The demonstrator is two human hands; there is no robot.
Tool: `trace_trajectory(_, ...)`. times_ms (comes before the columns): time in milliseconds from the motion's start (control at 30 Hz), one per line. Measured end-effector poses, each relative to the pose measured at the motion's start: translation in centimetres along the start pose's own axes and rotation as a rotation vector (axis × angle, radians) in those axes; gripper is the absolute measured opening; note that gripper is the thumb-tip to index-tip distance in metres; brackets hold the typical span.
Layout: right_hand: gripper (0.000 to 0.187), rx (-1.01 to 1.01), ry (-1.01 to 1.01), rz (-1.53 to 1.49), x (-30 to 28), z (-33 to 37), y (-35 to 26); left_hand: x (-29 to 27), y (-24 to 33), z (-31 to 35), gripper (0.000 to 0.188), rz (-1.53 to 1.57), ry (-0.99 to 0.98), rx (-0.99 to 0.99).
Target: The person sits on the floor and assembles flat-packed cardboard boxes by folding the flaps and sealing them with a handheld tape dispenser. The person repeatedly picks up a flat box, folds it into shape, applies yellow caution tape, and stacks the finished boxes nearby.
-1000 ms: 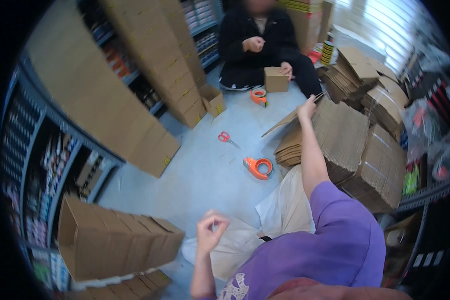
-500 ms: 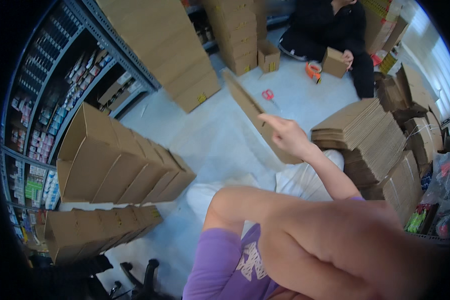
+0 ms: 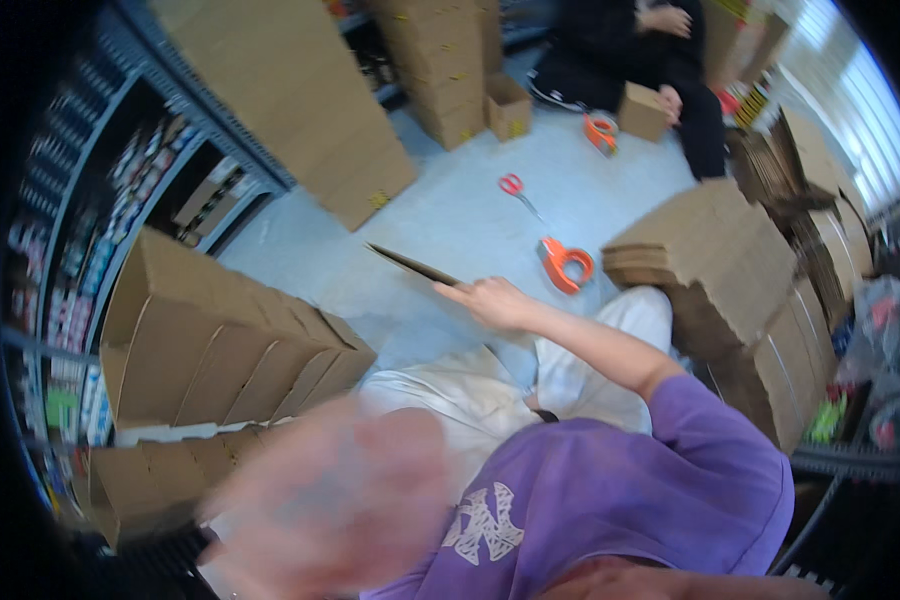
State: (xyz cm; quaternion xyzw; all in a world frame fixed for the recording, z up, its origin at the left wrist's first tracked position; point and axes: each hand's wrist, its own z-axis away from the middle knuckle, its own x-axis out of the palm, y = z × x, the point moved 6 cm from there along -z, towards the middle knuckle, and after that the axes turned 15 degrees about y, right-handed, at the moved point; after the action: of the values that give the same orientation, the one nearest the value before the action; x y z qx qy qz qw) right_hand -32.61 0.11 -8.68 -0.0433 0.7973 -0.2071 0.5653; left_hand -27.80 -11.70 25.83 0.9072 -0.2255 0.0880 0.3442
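Note:
My right hand point(image 3: 495, 302) is closed on a flat piece of cardboard point(image 3: 410, 264), seen nearly edge-on above my outstretched legs. My left hand point(image 3: 340, 490) is a large blur close to the camera at the lower left, over the box rows; its fingers are smeared. An orange tape dispenser point(image 3: 567, 266) lies on the floor just beyond my right hand. Past it are red-handled scissors point(image 3: 513, 186). Left of my legs stands a row of open cardboard boxes point(image 3: 220, 350), with a second row point(image 3: 170, 470) partly hidden behind my blurred hand.
A stack of flattened cardboard point(image 3: 710, 240) rises on the right. Across the floor point(image 3: 450, 215), a person in dark clothes point(image 3: 620, 60) sits touching a small box point(image 3: 643, 112), beside another tape dispenser point(image 3: 601, 133). Tall boxes point(image 3: 300, 110) and stocked shelves point(image 3: 100, 210) line the left and back.
My left arm has swung from the lower right to the lower left. My right hand has moved left with the cardboard, turning it more edge-on and uncovering the near tape dispenser. The view has shifted.

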Motion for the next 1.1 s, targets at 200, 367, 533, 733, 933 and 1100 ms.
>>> trace_trajectory(200,0.081,0.023,0.026,-0.027,0.0,-3.3,-1.4,0.2,6.4,0.1,0.04,-0.736,-0.276,0.114)
trace_trajectory(367,0.084,-0.03,-0.026,-0.013,-0.4,-3.4,-0.8,-0.4,7.4,-0.2,0.049,-0.982,-0.407,0.2)
trace_trajectory(533,0.088,-0.146,-0.081,-0.014,-0.7,-3.5,-1.5,-0.5,7.9,0.6,0.057,-1.105,-0.451,0.253)
trace_trajectory(733,0.089,-0.089,-0.027,-0.029,0.3,-2.8,0.5,-1.8,6.9,0.1,0.068,-1.18,-0.479,0.297)
trace_trajectory(933,0.065,-0.084,0.02,-0.048,-1.2,-4.5,-1.6,-2.7,6.7,1.4,0.078,-1.317,-0.46,0.319)
trace_trajectory(1100,0.035,0.07,-0.022,0.006,3.4,-3.2,-0.6,-4.0,6.8,2.6,0.087,-1.328,-0.279,0.412)
